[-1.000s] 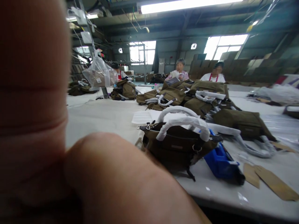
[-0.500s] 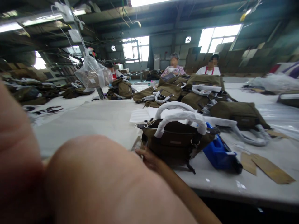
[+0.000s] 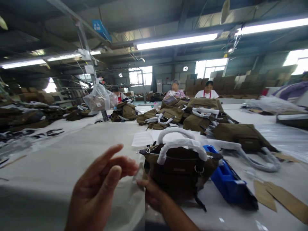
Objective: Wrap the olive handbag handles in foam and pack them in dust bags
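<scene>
A dark olive handbag [image 3: 179,178] stands upright, its two arched handles [image 3: 181,150] wrapped in white padding and metal rings on its sides. My right hand [image 3: 152,192] is at the bag's lower left side, fingers closed near a pale, translucent piece [image 3: 139,173]; whether that piece or the bag's edge is in its grip is hidden. My left hand [image 3: 98,183] hovers left of the bag, fingers stretched and thumb apart, holding nothing. Its fingertips are close to the pale piece; contact cannot be made out.
A blue bin [image 3: 227,183] stands right of the bag, beside brown card tags [image 3: 288,199]. More olive bags [image 3: 240,134] are piled behind on the white table [image 3: 72,154]. A post [image 3: 84,38] with a hanging plastic bag [image 3: 97,99] rises at left. Several people sit across the table.
My left hand has moved away from close before the camera towards the bag's left side. The view has tilted up. My right hand stays at the bag's side.
</scene>
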`<action>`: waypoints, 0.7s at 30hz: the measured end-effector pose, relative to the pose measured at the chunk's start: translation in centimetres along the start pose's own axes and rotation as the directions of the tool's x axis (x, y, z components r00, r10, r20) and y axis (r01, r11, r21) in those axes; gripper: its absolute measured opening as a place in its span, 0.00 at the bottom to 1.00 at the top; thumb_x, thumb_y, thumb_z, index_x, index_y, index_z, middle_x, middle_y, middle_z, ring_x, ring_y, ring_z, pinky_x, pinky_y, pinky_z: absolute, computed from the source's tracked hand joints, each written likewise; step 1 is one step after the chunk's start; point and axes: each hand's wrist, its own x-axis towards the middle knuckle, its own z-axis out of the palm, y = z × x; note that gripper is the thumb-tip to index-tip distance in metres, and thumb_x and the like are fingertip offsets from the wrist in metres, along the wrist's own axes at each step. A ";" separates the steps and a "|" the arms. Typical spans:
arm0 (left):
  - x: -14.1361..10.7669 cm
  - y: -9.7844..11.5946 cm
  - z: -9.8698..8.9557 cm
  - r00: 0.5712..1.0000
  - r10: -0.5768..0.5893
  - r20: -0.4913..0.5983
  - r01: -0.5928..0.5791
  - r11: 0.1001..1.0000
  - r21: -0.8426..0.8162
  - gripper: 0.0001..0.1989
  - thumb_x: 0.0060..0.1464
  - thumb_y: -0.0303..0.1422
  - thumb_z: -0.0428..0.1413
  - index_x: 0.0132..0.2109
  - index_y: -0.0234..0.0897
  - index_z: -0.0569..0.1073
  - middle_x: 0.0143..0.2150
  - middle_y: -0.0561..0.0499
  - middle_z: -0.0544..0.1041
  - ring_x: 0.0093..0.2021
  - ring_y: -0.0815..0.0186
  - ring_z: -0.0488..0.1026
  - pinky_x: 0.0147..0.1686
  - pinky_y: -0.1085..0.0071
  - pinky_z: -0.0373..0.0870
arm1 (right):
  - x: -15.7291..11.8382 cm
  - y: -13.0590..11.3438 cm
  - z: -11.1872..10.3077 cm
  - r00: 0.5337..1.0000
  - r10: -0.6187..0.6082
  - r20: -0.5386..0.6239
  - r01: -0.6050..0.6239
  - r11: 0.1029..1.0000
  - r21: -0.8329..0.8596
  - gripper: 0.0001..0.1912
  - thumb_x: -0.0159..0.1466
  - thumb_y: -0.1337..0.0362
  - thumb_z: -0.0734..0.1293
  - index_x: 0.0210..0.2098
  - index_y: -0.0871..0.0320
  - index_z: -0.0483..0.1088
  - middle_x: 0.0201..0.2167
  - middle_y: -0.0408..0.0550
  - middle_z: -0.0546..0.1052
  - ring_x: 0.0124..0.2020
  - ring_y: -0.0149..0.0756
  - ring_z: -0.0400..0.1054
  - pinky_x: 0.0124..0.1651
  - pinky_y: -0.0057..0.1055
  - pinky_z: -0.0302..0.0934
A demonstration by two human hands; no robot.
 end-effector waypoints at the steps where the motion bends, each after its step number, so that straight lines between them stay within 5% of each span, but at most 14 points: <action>1: 0.2 -1.7 -0.7 0.997 -0.071 0.006 0.070 0.993 0.100 0.20 0.58 0.44 0.62 0.55 0.46 0.77 0.39 0.52 0.84 0.38 0.62 0.83 0.40 0.69 0.83 | 0.1 0.1 0.0 1.000 0.011 -0.004 -0.011 1.000 0.023 0.31 0.46 0.66 0.76 0.50 0.59 0.72 0.37 0.49 0.81 0.40 0.46 0.77 0.48 0.44 0.67; 4: -0.1 -9.4 -4.0 0.984 -0.168 0.065 0.116 0.870 0.479 0.23 0.55 0.51 0.59 0.52 0.44 0.79 0.47 0.49 0.84 0.50 0.53 0.81 0.53 0.58 0.78 | 0.4 0.2 0.2 1.000 0.024 -0.008 -0.023 0.998 0.054 0.29 0.44 0.69 0.75 0.48 0.60 0.74 0.33 0.49 0.81 0.39 0.47 0.77 0.48 0.44 0.68; 6: -1.1 -15.1 -6.0 0.970 -0.192 0.149 0.038 0.725 0.687 0.24 0.55 0.52 0.55 0.53 0.47 0.79 0.54 0.51 0.81 0.57 0.51 0.76 0.58 0.53 0.73 | 0.5 0.4 0.3 1.000 0.025 -0.010 -0.025 0.997 0.072 0.30 0.43 0.71 0.74 0.47 0.60 0.74 0.31 0.48 0.81 0.39 0.47 0.77 0.48 0.43 0.68; 9: -3.2 -21.3 -7.0 0.939 -0.224 0.262 -0.113 0.517 0.848 0.30 0.58 0.48 0.51 0.62 0.38 0.73 0.64 0.46 0.70 0.65 0.48 0.67 0.63 0.46 0.64 | 0.4 0.5 0.3 0.999 0.033 -0.029 -0.030 0.997 0.076 0.32 0.41 0.69 0.77 0.47 0.59 0.75 0.32 0.47 0.81 0.39 0.46 0.77 0.48 0.41 0.68; 14: -5.0 -24.5 -6.0 0.918 -0.152 0.366 -0.305 0.318 0.898 0.28 0.65 0.39 0.45 0.66 0.28 0.67 0.67 0.40 0.65 0.67 0.48 0.63 0.63 0.42 0.63 | 0.3 0.3 0.6 0.998 0.062 -0.009 -0.062 0.997 0.039 0.31 0.47 0.50 0.80 0.44 0.62 0.76 0.34 0.53 0.81 0.41 0.48 0.77 0.47 0.41 0.68; 21: -6.0 -25.3 -6.5 0.891 -0.011 0.454 -0.391 0.491 0.779 0.24 0.69 0.35 0.41 0.64 0.31 0.71 0.63 0.37 0.70 0.63 0.49 0.70 0.61 0.46 0.68 | 0.6 0.4 0.2 0.985 0.167 -0.044 -0.167 0.986 0.001 0.34 0.53 0.36 0.71 0.43 0.61 0.77 0.35 0.55 0.82 0.44 0.52 0.77 0.47 0.45 0.70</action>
